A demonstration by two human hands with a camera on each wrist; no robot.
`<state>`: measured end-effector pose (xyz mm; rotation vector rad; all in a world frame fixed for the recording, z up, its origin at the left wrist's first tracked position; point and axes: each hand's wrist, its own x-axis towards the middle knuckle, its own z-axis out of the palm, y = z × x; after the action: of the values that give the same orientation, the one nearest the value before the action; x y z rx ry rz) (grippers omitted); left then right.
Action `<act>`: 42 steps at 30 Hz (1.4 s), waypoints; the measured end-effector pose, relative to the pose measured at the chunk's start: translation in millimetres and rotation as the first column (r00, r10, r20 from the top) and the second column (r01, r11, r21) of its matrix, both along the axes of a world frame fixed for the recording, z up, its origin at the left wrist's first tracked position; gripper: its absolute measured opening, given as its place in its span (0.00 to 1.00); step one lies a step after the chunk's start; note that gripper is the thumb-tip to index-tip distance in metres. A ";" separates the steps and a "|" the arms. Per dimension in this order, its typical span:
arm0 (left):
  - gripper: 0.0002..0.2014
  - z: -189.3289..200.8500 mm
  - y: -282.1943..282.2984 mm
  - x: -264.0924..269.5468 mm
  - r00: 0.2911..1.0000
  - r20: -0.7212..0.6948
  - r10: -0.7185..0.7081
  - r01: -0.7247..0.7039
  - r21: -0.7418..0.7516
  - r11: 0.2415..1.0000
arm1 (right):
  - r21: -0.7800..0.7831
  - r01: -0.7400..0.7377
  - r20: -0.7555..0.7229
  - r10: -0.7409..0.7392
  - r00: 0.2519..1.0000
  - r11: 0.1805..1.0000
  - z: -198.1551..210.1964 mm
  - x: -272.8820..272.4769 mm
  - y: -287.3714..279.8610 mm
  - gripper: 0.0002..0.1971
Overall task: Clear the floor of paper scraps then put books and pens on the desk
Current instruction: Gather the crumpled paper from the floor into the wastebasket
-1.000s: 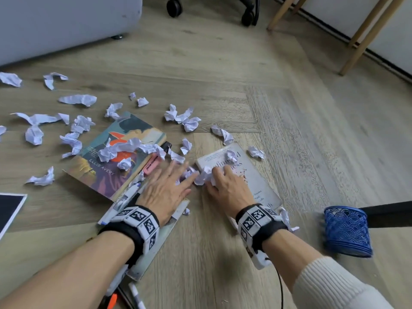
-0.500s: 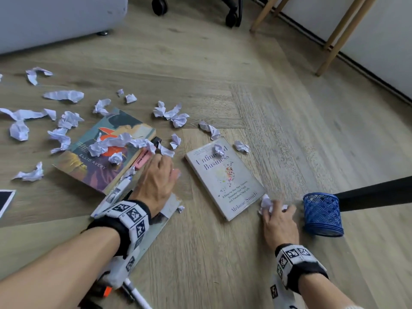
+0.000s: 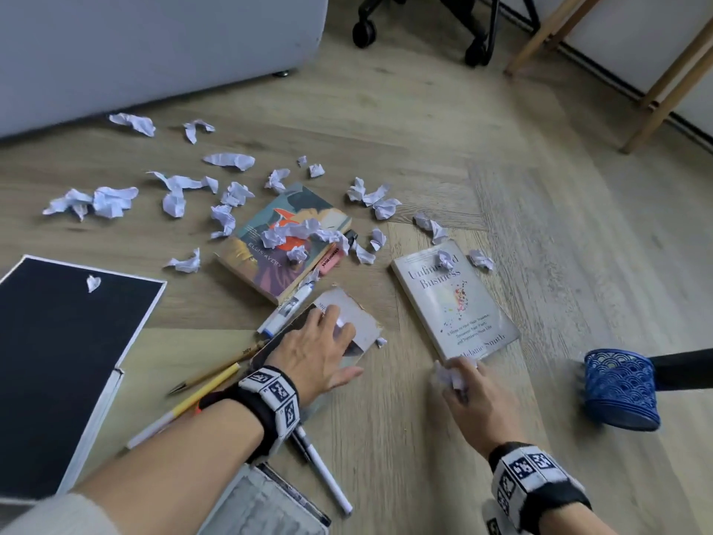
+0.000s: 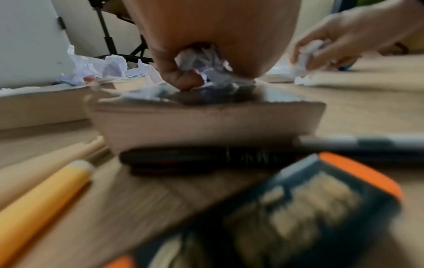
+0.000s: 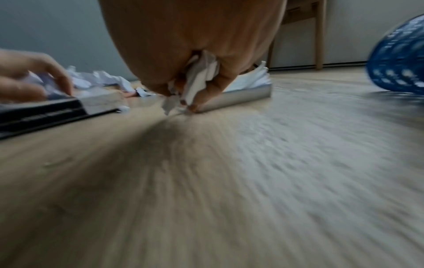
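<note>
Crumpled white paper scraps point(image 3: 112, 200) litter the wooden floor and lie on a colourful book point(image 3: 266, 264) and a white book point(image 3: 455, 303). My left hand point(image 3: 335, 322) rests on a small worn book point(image 3: 360, 316), and in the left wrist view my left hand point(image 4: 201, 72) curls its fingers round a wad of scraps. My right hand point(image 3: 451, 374) grips a bunch of scraps point(image 5: 199, 76) at the white book's near corner, fingertips on the floor. A white marker point(image 3: 283, 312), a yellow pen point(image 3: 193, 403) and another pen point(image 3: 328, 476) lie nearby.
A blue mesh pen holder point(image 3: 621, 388) lies on its side to the right. A large black book point(image 3: 65, 361) lies at the left and another book point(image 3: 262, 507) near me. A pink eraser point(image 3: 328, 262), chair castors point(image 3: 364, 32) and wooden legs point(image 3: 656, 83) stand beyond.
My right hand left the top of the white book, swept down near the blue holder, and now sits at the book's near corner holding scraps. My left hand drew back onto the small book.
</note>
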<state>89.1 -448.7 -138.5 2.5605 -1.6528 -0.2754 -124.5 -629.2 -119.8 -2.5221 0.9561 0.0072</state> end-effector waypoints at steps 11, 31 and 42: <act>0.07 9.4 18.7 0.3 0.989 -0.092 0.118 -0.106 0.129 0.986 | -0.015 -0.190 -0.140 0.186 0.972 0.982 -9.9 95.9 33.7 0.14; 0.38 44.1 -12.7 116.2 0.858 -0.215 0.467 -0.504 -0.170 0.847 | -0.225 -0.413 -0.056 0.411 0.910 0.883 28.9 269.8 3.5 0.11; 0.17 -4.7 -26.6 130.7 0.916 -0.095 0.389 -0.394 -0.035 0.919 | -0.098 -0.319 0.148 0.331 0.932 0.943 -17.4 270.5 0.0 0.21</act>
<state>219.8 -475.2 -143.2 2.7173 -1.0667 -0.2991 145.9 -629.2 -137.2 -2.6708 0.4746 -0.1329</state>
